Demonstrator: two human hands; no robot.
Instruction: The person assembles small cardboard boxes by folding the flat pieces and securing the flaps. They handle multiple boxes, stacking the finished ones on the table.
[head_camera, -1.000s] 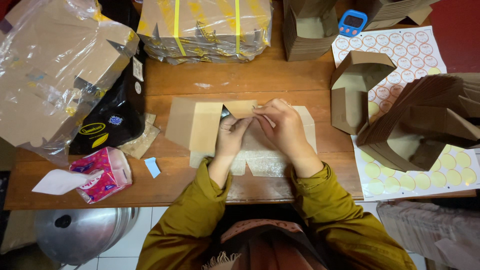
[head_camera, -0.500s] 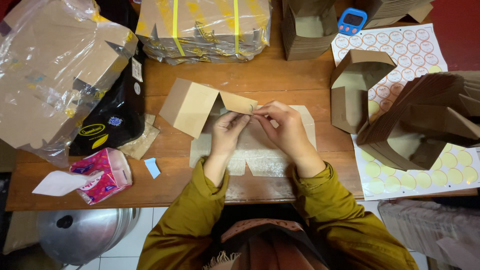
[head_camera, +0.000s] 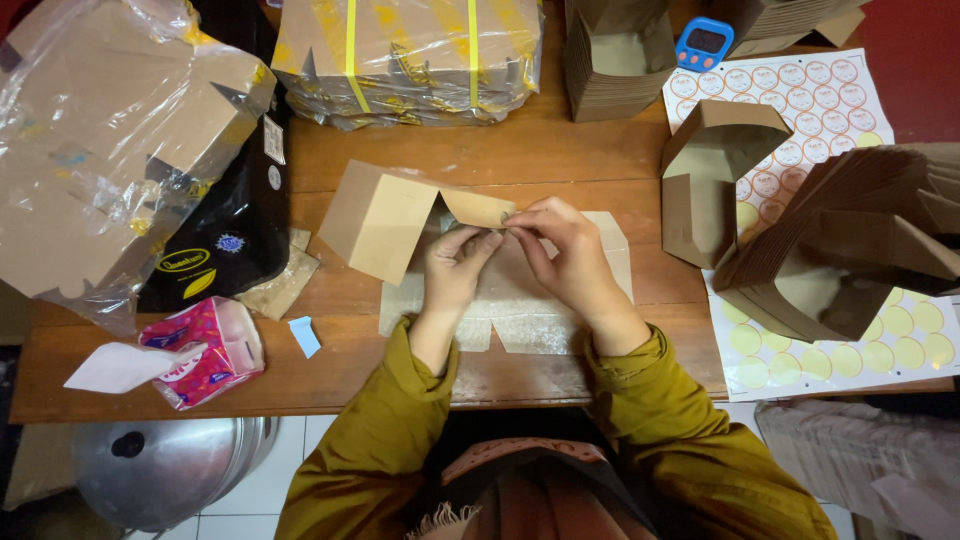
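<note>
On the wooden tabletop, the half-folded kraft box blank folds cleanest if the left hand and right hand, both pinching its narrow flap, crease squarely along the scored line.

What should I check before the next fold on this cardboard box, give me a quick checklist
1. Both hands on the box: ok; left hand and right hand pinch the flap of the half-folded box.
2. Box body raised off the table: ok.
3. Flat blanks under the hands: ok.
4. Room in front: ok, bare wood before the strapped bundle.
5. Flap creased cleanly: cannot tell, fingers cover it.
6. Folded boxes at the right stand apart: ok.
</note>
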